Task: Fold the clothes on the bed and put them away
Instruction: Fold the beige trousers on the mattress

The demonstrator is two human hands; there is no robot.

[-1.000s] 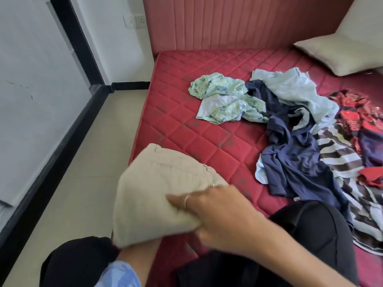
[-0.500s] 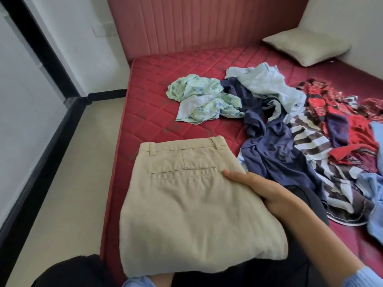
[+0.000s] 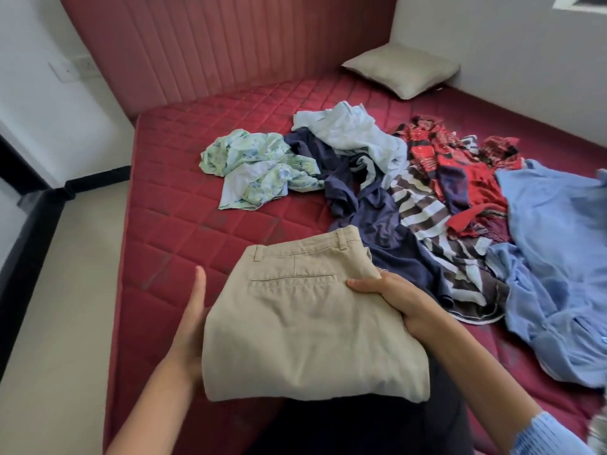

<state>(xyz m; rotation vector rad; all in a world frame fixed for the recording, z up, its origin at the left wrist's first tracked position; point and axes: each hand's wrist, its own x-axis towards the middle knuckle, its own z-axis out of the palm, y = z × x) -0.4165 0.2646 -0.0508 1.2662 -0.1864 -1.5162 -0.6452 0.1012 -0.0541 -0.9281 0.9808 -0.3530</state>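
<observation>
Folded beige trousers (image 3: 305, 326) are held over my lap at the near edge of the red quilted bed (image 3: 177, 198). My right hand (image 3: 404, 300) grips their right edge, thumb on top by the back pocket. My left hand (image 3: 192, 326) supports the left edge, thumb straight and apart from the cloth, fingers hidden underneath. Unfolded clothes lie behind: a green floral piece (image 3: 256, 172), a navy garment (image 3: 377, 224), a pale blue one (image 3: 354, 133), a brown-and-white striped one (image 3: 427, 218), red patterned cloth (image 3: 460, 165) and a blue shirt (image 3: 558, 241).
A beige pillow (image 3: 400, 70) lies in the far right corner against the wall. The padded headboard (image 3: 230, 44) runs along the back. Tiled floor (image 3: 65, 290) lies to the left of the bed, bordered by a black skirting.
The trousers went from tilted and bunched to flat and level. My left hand came out from beneath to their left edge, and my right hand shifted to grip the right edge.
</observation>
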